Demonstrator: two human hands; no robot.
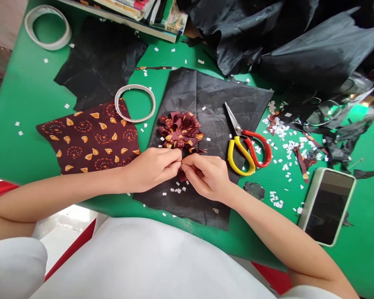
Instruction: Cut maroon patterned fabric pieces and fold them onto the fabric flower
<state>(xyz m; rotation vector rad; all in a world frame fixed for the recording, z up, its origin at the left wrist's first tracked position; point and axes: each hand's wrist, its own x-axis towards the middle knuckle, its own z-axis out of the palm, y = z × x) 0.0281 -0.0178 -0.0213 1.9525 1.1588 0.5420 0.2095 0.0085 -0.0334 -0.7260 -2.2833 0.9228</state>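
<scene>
A maroon fabric flower (180, 131) with orange marks lies on a black sheet (212, 99) on the green table (21, 95). Just in front of it my left hand (154, 168) and my right hand (205, 174) meet fingertip to fingertip. Both are closed in a pinch on a small maroon fabric piece (183, 173) between them. Only a sliver of that piece shows below the fingers.
Yellow-and-red scissors (246, 143) lie right of the flower. A phone (327, 205) rests at the right near the table edge. Patterned maroon cloth (90, 139), two tape rolls (135, 103) (48, 27), black sheets (299, 45), books (143, 12) and scattered white paper bits (280, 133) surround the work.
</scene>
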